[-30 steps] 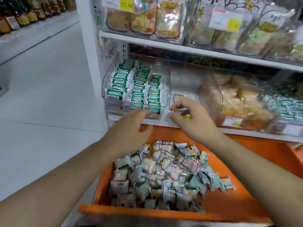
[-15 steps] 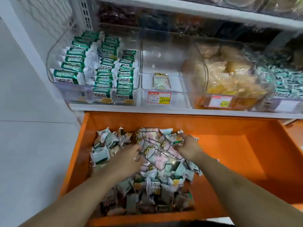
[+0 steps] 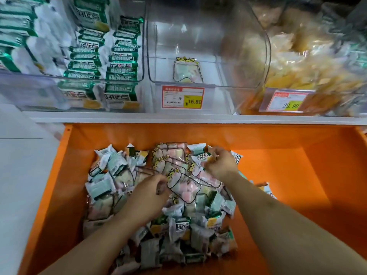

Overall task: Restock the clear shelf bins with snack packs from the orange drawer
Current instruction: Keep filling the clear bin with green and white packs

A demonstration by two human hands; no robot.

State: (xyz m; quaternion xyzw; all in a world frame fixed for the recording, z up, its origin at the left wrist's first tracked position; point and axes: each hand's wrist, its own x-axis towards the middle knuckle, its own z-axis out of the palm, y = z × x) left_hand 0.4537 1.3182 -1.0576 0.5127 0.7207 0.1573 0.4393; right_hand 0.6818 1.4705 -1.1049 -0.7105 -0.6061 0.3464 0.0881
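Moved: both hands deeper into pile since earlier frame.
Left hand (image 3: 148,197): fingers pinch clear pastel marshmallow pack (image 3: 183,188).
Right hand (image 3: 219,165): fingers pinch small white-green snack pack (image 3: 201,158).
Open orange drawer (image 3: 297,175): heaped packs beneath fingers.
Middle clear plastic bin (image 3: 198,36): one marshmallow pack (image 3: 186,70), beyond fingertips.

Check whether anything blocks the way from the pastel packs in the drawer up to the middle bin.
Nothing visible does. The middle bin is open at the top and holds one pack. Both hands, left and right, are on the pastel packs in the orange drawer.

"¥16.80" on middle bin's price tag (image 3: 183,97); seemingly "29.90" on right tag (image 3: 286,101)
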